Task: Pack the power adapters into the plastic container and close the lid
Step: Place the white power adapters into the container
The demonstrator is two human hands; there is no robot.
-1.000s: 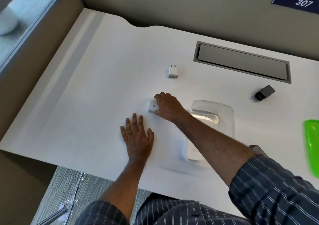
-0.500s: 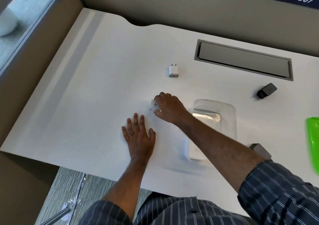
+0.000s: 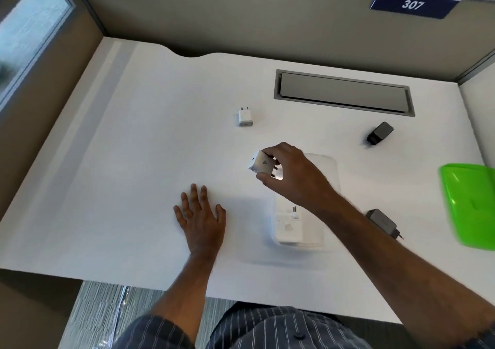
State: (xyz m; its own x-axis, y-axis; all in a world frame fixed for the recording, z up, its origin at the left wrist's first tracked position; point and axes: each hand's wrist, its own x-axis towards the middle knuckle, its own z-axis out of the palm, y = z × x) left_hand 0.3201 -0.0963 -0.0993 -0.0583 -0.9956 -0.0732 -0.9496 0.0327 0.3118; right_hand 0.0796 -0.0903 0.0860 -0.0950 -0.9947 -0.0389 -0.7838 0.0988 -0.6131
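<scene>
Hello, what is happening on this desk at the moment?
A person is packing power adapters into a clear plastic container. The right hand holds a white adapter above the desk, beside the container, which already holds one. The left hand rests flat. One white adapter and two dark ones wait outside; the green lid lies apart.

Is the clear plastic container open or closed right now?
Open. The clear container has no lid on it; the green lid lies apart on the desk to its right, and a white adapter already sits inside.
</scene>
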